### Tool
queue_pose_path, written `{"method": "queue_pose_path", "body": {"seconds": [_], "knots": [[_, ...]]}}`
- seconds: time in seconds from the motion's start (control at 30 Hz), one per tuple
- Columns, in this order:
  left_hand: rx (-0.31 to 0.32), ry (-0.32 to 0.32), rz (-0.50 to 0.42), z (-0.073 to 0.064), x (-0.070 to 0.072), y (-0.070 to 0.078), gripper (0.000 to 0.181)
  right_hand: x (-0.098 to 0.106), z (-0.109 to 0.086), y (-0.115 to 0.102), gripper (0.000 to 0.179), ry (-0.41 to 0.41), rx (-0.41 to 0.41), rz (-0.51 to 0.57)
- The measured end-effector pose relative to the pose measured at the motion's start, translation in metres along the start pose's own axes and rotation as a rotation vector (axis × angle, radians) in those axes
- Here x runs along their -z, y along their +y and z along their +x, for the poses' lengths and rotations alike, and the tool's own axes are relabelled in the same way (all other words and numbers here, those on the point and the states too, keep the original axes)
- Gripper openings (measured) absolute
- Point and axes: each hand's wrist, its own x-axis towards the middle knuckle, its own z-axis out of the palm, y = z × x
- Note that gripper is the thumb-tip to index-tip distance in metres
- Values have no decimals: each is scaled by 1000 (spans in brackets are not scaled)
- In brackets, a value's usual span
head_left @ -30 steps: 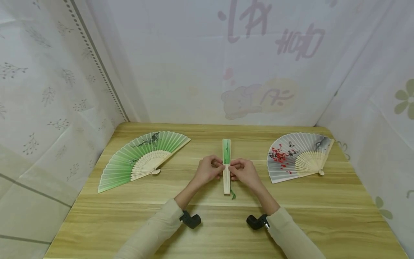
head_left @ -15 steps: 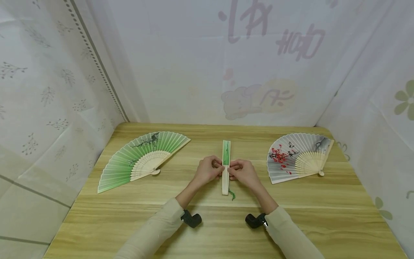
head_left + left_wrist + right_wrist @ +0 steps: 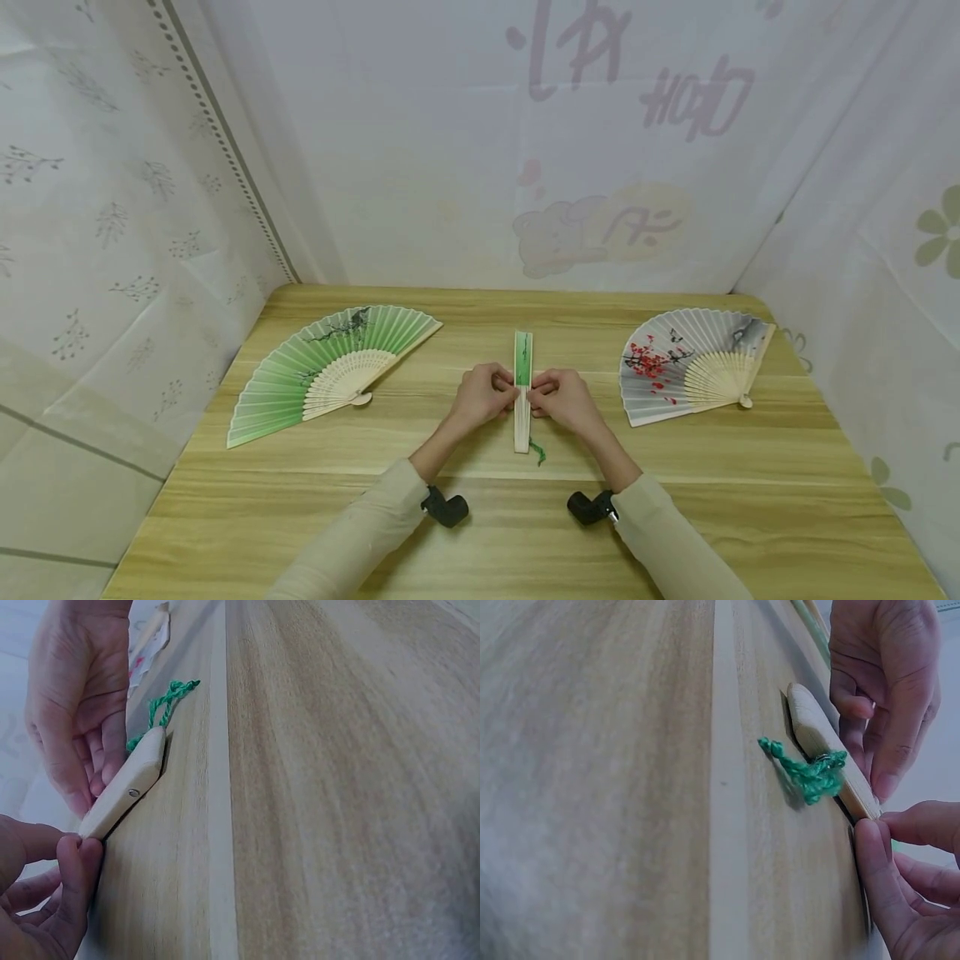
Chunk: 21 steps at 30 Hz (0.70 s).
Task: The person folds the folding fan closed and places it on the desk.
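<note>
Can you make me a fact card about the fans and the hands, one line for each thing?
Folded fan: between the two hands, green at the far end, pale at the near end
Left hand: pinches its left side
Right hand: pinches its right side
Cord: green, by the folded fan's near end
Open green fan: on the left, with dark branches
Open gray fan: on the right, with red blossoms
Table: wood-patterned, under the open fans
Fan count: three
</note>
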Motion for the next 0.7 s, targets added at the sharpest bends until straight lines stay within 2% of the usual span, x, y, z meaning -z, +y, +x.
{"method": "queue_pose_path", "body": {"seconds": [0.23,0.37,0.5,0.7], "knots": [[26,7,-7,-1,5,-4,14,5,3,3,13,-2,20,4],[14,25,-3,-6,16,-7,12,10,6,5,15,6,42,21],[-6,48,5,-12,27,-11,11,13,9,6,17,-27,66,58],[-19,93,-30,-21,45,-15,11,15,14,8,21,-46,91,136]]}}
